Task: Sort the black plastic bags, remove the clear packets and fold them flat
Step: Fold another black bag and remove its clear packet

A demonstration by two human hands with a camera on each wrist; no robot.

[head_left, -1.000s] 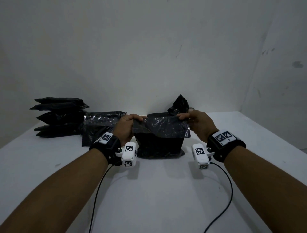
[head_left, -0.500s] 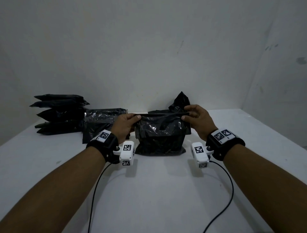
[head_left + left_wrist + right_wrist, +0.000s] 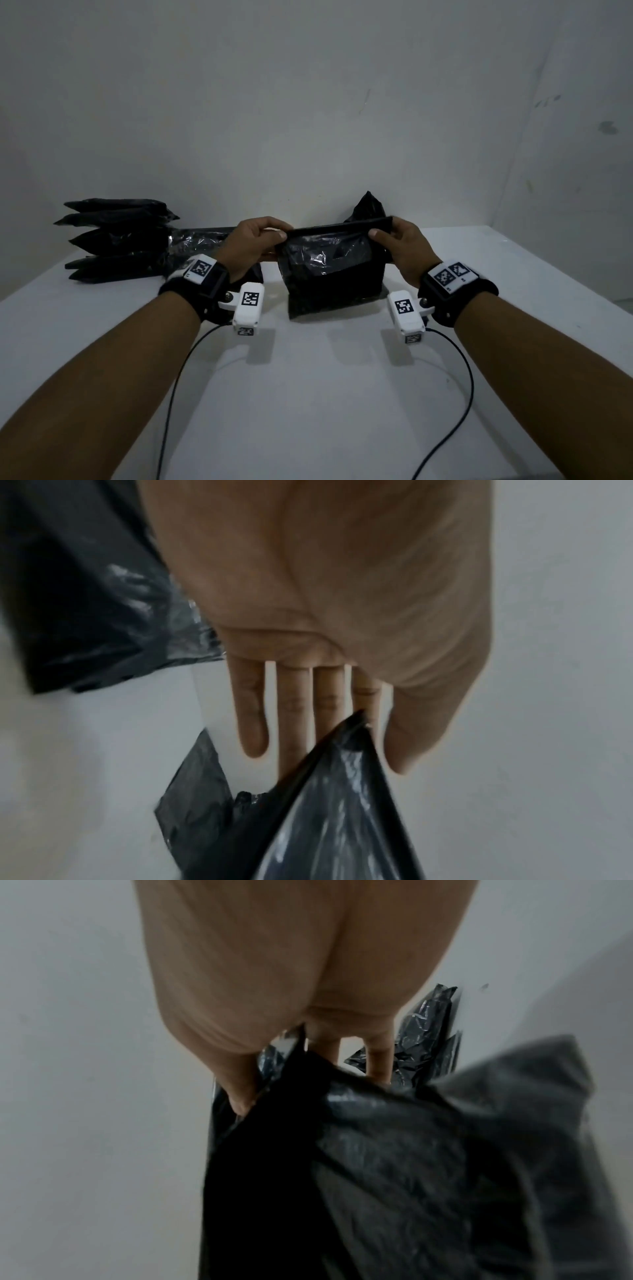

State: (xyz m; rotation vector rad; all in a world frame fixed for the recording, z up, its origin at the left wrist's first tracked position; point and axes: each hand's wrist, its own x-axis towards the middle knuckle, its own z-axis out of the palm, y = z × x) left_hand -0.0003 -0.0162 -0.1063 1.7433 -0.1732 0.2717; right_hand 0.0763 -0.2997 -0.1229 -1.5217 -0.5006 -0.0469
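Note:
A black plastic bag (image 3: 329, 274) hangs upright over the middle of the white table (image 3: 308, 394), its lower edge touching the surface. My left hand (image 3: 270, 236) pinches its top left corner and my right hand (image 3: 383, 233) pinches its top right corner, so the top edge is pulled taut between them. In the left wrist view the bag (image 3: 335, 818) runs out from between thumb and fingers (image 3: 253, 723). In the right wrist view the thumb presses the bag (image 3: 394, 1164). I cannot make out a clear packet on it.
A stack of folded black bags (image 3: 116, 236) lies at the far left. A glossy wrapped bag (image 3: 198, 243) lies behind my left hand. A crumpled black bag (image 3: 368, 207) stands behind the held one. Walls close the back and right. Two cables (image 3: 459, 394) trail across the near table.
Both hands have lifted the bag's top edge higher and stretched it straight, so the bag now hangs taller than a second ago.

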